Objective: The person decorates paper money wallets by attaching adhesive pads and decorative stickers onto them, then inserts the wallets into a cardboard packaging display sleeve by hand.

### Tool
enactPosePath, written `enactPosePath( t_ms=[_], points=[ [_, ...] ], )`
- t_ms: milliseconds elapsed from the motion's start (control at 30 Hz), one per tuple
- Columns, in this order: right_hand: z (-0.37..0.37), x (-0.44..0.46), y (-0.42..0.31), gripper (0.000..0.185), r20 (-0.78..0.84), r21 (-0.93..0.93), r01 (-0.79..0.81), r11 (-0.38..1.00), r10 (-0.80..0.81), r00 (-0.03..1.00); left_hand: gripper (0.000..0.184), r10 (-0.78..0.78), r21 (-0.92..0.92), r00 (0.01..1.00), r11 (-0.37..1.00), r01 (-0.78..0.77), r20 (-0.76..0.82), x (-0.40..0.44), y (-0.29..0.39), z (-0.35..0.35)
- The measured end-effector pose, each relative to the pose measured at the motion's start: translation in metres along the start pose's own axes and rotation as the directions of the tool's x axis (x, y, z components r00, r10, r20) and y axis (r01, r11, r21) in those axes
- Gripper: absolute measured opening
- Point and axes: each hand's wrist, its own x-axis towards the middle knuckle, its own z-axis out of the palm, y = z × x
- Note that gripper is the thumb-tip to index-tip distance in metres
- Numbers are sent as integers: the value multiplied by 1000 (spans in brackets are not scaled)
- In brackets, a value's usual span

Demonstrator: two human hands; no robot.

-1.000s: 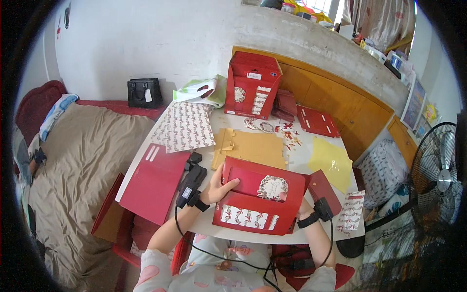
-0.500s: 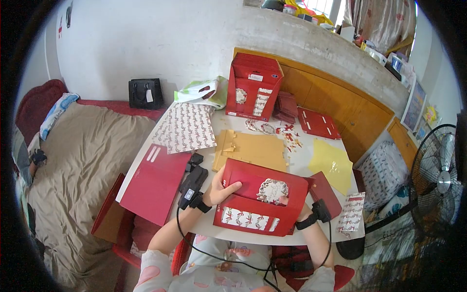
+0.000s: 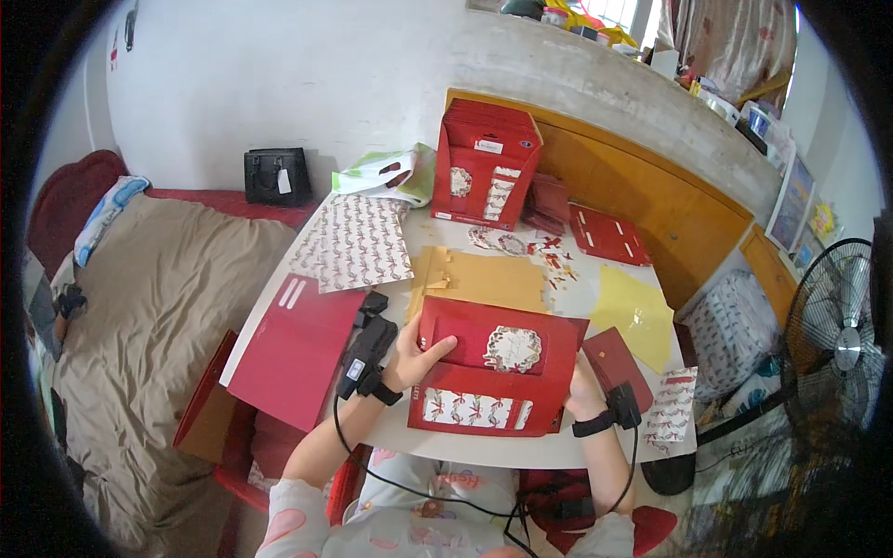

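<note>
A red cardboard packet (image 3: 465,379) is held up over the near edge of the table. Its cut-outs show a wreath-printed card (image 3: 513,350) and a strip of patterned paper (image 3: 470,409). My left hand (image 3: 416,359) grips its left side, thumb on the front and fingers behind. At the right edge, my right hand (image 3: 583,391) holds the packet too, its fingers mostly hidden behind the board. Beyond the packet lie tan card sheets (image 3: 498,279). Right of it rests a dark red card (image 3: 619,356).
A tall red box of packets (image 3: 486,172) stands at the back. Patterned sheets (image 3: 363,244) and a large red sheet (image 3: 296,358) lie left. Small cut-outs (image 3: 556,260), a yellow sheet (image 3: 633,316) and a red board (image 3: 609,234) lie right. A fan (image 3: 845,344) stands beyond.
The packet has turned to face me more squarely and shifted slightly left. My right hand has come into view at its right edge; my left hand keeps its grip.
</note>
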Motion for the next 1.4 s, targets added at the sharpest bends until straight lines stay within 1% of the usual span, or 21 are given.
enactPosePath(
  t_ms=[33, 167, 233, 367, 433, 467, 533, 567, 667, 700, 767, 800, 833, 900, 1000, 1033, 1100, 1133, 1167, 1267, 1400],
  points=[
    [-5, 0, 0, 33, -79, 3, -60, 998, 60, 995, 52, -2, -3, 1000, 1000, 2, 3, 1, -2, 0],
    [-3, 0, -9, 34, -54, -87, -74, 993, 70, 996, 47, -3, -51, 999, 999, 1, -38, 3, -9, -1],
    [8, -2, -17, 39, 2, 298, -131, 946, 137, 991, 46, -8, -84, 999, 996, 5, -40, 3, -13, -1],
    [0, 0, -15, 44, 138, 411, -207, 888, 163, 977, 42, -4, -108, 996, 994, -5, -88, 3, -19, 0],
    [5, -2, -12, 35, -29, 62, 41, 997, -40, 999, 40, -17, -99, 995, 995, 7, -98, 3, -18, 1],
    [8, -4, -14, 35, -31, 65, 42, 997, -41, 999, 39, -19, -118, 992, 993, 4, -124, 3, -17, 2],
    [13, -7, -20, 26, -71, -500, 266, 824, -345, 936, 37, -19, -135, 989, 991, -1, -145, 3, -16, 2],
    [11, -8, -21, 26, -74, -500, 268, 824, -348, 935, 35, -45, -192, 985, 981, 13, -166, 2, -16, 0],
    [-6, -7, -22, 22, -214, -647, 356, 675, -608, 765, 32, -81, -304, 963, 953, -2, -259, 6, -13, 0],
    [-6, -8, -19, 22, -215, -647, 356, 674, -609, 763, 31, -91, -356, 939, 934, -36, -333, 7, -11, 1],
    [-2, -14, -14, 29, -348, -625, 410, 665, -707, 616, 30, -163, -419, 924, 908, 4, -345, 9, -18, -1],
    [-26, -12, 3, 39, -363, -599, 333, 728, -617, 698, 33, -135, -470, 933, 882, -40, -334, 10, -20, -1],
    [-21, -13, 2, 39, -365, -601, 331, 727, -619, 696, 36, -108, -520, 940, 850, -82, -324, 10, -21, 1],
    [2, -15, -1, 41, -159, 53, 202, 978, -192, 968, 37, -135, -582, 945, 810, -67, -297, 8, -18, 8],
    [30, -11, -4, 40, -118, 189, 229, 955, -209, 971, 35, -93, -647, 977, 760, -53, -190, 5, -23, 13],
    [29, -8, -7, 40, -119, 189, 231, 954, -212, 970, 35, -91, -647, 978, 761, -53, -188, 4, -22, 13],
    [25, -1, -11, 36, -282, -67, 424, 903, -425, 860, 32, -111, -684, 994, 726, 72, -14, 1, -19, 9],
    [17, 3, -13, 34, -288, -41, 473, 880, -463, 838, 29, -96, -693, 994, 712, 111, 60, 3, -21, 2],
    [17, 2, -21, 33, -293, -88, 529, 844, -530, 796, 29, -91, -692, 994, 714, 107, 59, 5, -25, -6],
    [25, -8, -43, 32, -238, -224, 533, 816, -576, 782, 30, -15, -208, 998, 978, 28, 64, 9, -23, -16],
    [29, -13, -39, 47, -103, -402, 568, 719, -651, 752, 43, 219, -179, 975, 959, -221, -32, 5, 1, 7]
  ],
)
